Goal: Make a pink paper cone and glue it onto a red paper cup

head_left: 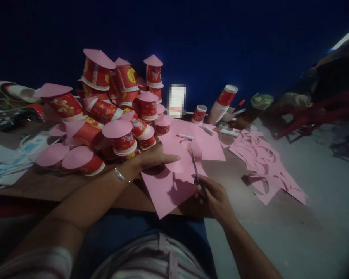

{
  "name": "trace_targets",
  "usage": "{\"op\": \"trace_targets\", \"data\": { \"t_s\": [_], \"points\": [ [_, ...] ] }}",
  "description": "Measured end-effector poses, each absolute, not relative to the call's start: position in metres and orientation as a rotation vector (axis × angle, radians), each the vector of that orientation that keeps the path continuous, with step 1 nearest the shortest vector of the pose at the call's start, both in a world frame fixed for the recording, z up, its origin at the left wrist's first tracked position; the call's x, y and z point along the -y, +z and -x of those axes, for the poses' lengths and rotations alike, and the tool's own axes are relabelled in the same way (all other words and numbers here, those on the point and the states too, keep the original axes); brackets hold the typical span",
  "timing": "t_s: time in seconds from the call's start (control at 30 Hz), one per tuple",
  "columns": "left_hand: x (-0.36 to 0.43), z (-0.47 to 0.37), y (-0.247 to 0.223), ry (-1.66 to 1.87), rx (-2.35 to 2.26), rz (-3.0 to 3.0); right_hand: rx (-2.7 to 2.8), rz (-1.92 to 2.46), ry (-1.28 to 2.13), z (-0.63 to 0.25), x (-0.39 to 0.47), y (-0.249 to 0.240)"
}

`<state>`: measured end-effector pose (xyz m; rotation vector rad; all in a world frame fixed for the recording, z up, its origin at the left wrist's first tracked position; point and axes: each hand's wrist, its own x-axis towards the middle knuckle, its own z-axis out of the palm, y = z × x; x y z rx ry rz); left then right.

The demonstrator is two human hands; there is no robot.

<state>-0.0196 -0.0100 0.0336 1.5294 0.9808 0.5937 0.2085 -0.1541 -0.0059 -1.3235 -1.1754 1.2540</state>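
Note:
My right hand grips a pair of scissors by the handles, with the blades pointing away from me at a piece of pink paper. My left hand holds that paper at its left edge, thumb stretched over the top and the other fingers mostly hidden. A larger pink sheet lies below, with shadows of the hands on it. Beyond the blades a white pencil or crayon rests on more pink paper.
Many red paper cups with pink cone tops are piled at the left. Pink cut-out scraps lie at the right. Stacked cups, a single cup and markers stand or lie at the back. A red stool is farther right.

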Motion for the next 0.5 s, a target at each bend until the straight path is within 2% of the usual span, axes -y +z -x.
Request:
{"op": "trace_targets", "data": {
  "t_s": [0.2,0.5],
  "points": [
    [0.009,0.018,0.04,0.544,-1.113,-1.649,1.183,1.341,1.253,-0.21,0.156,-0.007],
    [0.01,0.016,0.045,0.529,-1.049,-1.641,1.164,1.352,1.297,-0.211,0.156,-0.006]
  ]
}}
